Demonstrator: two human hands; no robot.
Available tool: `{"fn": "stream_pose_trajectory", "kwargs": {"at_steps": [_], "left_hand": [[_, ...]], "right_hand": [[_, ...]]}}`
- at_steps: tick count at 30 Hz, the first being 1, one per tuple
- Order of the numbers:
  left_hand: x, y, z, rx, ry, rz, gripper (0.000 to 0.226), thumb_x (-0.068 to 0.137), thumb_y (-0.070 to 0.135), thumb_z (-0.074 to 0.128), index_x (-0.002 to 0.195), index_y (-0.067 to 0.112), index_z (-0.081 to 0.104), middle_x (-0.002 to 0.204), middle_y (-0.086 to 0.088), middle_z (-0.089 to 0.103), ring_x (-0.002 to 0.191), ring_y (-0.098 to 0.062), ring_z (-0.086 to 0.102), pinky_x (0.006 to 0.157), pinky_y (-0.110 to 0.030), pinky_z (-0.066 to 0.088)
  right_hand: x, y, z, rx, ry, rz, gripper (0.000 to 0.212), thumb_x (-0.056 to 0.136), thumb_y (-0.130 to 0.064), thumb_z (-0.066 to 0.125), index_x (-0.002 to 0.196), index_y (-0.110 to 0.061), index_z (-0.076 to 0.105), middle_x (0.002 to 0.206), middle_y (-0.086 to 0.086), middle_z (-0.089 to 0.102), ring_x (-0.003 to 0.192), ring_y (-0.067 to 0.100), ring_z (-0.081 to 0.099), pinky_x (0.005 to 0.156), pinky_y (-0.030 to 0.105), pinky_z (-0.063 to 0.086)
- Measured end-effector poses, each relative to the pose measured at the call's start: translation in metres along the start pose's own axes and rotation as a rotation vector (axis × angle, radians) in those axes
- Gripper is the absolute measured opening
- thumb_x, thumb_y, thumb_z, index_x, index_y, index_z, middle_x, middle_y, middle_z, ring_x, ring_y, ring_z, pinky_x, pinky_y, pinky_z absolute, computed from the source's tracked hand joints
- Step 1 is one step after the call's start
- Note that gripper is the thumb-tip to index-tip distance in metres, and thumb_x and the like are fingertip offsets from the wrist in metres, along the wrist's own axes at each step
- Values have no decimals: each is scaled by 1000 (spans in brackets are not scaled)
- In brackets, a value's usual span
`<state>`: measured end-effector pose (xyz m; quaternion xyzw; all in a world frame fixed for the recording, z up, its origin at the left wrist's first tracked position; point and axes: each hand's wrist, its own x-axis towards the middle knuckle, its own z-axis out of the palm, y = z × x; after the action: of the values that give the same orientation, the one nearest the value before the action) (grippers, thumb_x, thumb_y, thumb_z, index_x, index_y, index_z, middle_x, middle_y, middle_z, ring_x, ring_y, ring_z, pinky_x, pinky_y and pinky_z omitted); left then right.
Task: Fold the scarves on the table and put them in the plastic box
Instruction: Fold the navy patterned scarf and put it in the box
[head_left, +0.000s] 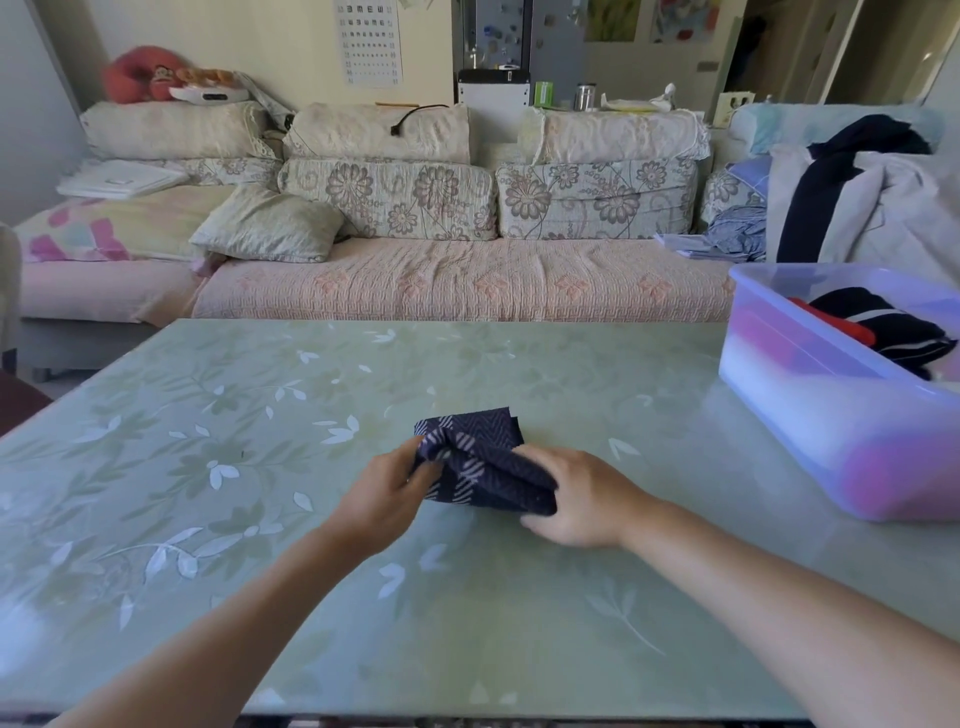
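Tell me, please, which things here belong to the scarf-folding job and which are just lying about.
Job: navy scarf, gripped by left hand and right hand; plastic box, folded cloth already inside; table.
Lying about: sofa, loose cushion, plush monkey, clothes heap, eye chart.

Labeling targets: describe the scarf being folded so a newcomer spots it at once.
Start at the pale green leaf-patterned table; near its front middle is a small folded bundle. That is the navy scarf with white herringbone stripes, the only cloth on the tabletop, unlike the cloths in the plastic box at right.
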<state>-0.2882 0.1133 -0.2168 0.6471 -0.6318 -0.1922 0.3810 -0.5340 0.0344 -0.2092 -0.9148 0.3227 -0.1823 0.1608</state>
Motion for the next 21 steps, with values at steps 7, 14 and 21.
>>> {"fn": "stream_pose_trajectory", "kwargs": {"at_steps": [7,14,21], "left_hand": [[5,15,2,-379,194,-244,27,104,33,41,101,16,62,94,2,68,89,-10,63,80,-28,49],[20,11,14,28,373,-249,32,97,22,53,128,21,47,124,2,53,101,-17,56,85,-36,49],[24,17,26,615,64,241,48,98,38,29,134,27,57,142,6,53,133,-21,42,109,-35,30]], "right_hand": [[21,-11,6,467,123,403,22,92,-44,63,94,-23,68,93,-8,72,91,14,66,83,33,50],[42,-24,21,226,233,670,42,93,-47,59,70,-15,45,69,0,53,63,18,50,52,31,31],[55,-19,27,173,201,895,32,96,-32,50,115,-7,53,108,12,62,103,34,62,73,32,40]]}}
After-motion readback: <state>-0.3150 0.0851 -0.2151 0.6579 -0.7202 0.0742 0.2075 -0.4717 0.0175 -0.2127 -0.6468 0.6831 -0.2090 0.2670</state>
